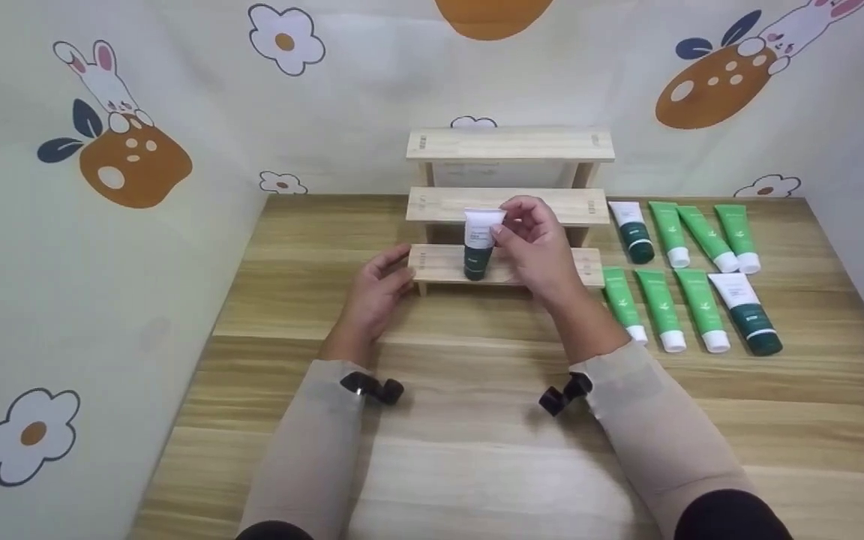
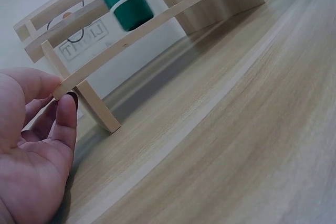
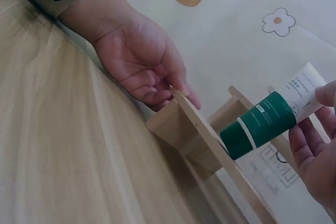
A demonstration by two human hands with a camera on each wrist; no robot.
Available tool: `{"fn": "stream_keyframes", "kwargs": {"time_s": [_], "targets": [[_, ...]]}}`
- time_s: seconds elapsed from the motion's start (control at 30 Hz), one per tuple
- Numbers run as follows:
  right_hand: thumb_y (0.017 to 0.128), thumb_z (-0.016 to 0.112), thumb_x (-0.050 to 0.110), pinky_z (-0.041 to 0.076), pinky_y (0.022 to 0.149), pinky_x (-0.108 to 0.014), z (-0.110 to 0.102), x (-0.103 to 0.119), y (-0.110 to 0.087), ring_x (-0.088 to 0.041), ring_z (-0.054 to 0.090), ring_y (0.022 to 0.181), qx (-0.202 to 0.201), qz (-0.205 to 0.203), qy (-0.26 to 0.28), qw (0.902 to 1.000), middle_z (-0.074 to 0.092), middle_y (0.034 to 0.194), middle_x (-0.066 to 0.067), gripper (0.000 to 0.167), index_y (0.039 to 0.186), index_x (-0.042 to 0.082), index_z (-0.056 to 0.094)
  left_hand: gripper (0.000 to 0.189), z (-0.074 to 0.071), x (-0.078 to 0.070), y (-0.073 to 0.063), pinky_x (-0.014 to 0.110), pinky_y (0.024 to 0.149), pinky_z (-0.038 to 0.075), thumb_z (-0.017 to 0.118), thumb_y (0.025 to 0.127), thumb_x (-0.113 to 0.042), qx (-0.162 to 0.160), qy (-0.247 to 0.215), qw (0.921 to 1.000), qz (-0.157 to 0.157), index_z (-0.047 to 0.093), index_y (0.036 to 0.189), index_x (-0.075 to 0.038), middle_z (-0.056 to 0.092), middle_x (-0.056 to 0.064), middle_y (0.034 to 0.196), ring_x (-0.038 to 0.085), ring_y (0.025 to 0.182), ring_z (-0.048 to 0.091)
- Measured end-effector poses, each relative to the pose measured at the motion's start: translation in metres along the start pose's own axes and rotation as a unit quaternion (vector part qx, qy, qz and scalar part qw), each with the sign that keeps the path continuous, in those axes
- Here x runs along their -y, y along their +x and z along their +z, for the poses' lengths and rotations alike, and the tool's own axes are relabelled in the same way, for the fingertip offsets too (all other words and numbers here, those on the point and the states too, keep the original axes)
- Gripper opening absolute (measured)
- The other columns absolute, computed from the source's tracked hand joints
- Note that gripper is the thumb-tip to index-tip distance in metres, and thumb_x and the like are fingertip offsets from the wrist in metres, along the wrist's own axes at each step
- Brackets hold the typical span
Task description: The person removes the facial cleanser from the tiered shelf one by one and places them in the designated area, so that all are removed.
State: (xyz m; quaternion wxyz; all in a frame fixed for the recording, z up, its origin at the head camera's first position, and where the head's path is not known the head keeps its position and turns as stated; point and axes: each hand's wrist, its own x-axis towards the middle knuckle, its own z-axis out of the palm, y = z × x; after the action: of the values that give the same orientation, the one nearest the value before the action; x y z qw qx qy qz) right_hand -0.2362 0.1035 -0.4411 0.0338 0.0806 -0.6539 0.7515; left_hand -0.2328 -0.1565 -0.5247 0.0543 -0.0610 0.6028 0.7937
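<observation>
My right hand (image 1: pixel 541 251) pinches a white-and-dark-green squeeze tube (image 1: pixel 478 244) near its flat white end. The tube stands upright, cap down, over the lowest step of a three-step wooden display rack (image 1: pixel 432 262). In the right wrist view the tube's dark green cap (image 3: pixel 237 141) meets that step's front edge. At the rack's left end my left hand (image 1: pixel 378 292) pinches the end of the lowest step. The left wrist view shows the thumb and fingers (image 2: pixel 65 114) of that hand around the board's corner.
Right of the rack, several green tubes (image 1: pixel 694 300) with white caps lie in two rows on the wooden table (image 1: pixel 477 450). Two white-and-dark-green tubes (image 1: pixel 747 315) lie among them. A patterned cloth (image 1: pixel 357 90) rises behind and along both sides.
</observation>
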Motion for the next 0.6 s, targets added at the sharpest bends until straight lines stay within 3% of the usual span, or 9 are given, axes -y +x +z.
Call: {"fn": "stream_keyframes", "kwargs": {"time_s": [0.17, 0.43, 0.6], "targets": [[0.098, 0.070, -0.005, 0.060, 0.092, -0.026, -0.016, 0.006, 0.000, -0.021, 0.063, 0.112, -0.015, 0.001, -0.009, 0.9998, 0.062, 0.109, 0.000, 0.028, 0.118, 0.013, 0.064, 0.050, 0.002, 0.001, 0.000, 0.020, 0.086, 0.058, 0.065, 0.100, 0.005, -0.001, 0.010, 0.9999, 0.004, 0.058, 0.150, -0.001, 0.059, 0.014, 0.154, 0.012, 0.107, 0.067], [0.099, 0.069, -0.003, 0.062, 0.084, -0.026, -0.057, 0.010, -0.005, -0.021, 0.064, 0.108, -0.036, -0.003, -0.030, 0.9989, 0.059, 0.112, -0.002, 0.038, 0.135, -0.003, 0.057, 0.051, 0.001, -0.001, 0.000, 0.021, 0.087, 0.058, 0.065, 0.100, 0.004, -0.002, 0.011, 0.9999, -0.005, 0.058, 0.150, -0.002, 0.058, 0.013, 0.153, 0.012, 0.107, 0.066], [0.100, 0.070, -0.001, 0.062, 0.087, -0.023, -0.083, 0.017, -0.009, -0.020, 0.063, 0.107, -0.057, -0.002, -0.032, 0.9979, 0.059, 0.112, -0.003, 0.032, 0.130, 0.002, 0.061, 0.051, -0.001, -0.003, -0.001, 0.021, 0.086, 0.058, 0.065, 0.100, 0.005, -0.003, 0.008, 1.0000, -0.005, 0.058, 0.150, -0.002, 0.059, 0.014, 0.152, 0.013, 0.103, 0.065]]}}
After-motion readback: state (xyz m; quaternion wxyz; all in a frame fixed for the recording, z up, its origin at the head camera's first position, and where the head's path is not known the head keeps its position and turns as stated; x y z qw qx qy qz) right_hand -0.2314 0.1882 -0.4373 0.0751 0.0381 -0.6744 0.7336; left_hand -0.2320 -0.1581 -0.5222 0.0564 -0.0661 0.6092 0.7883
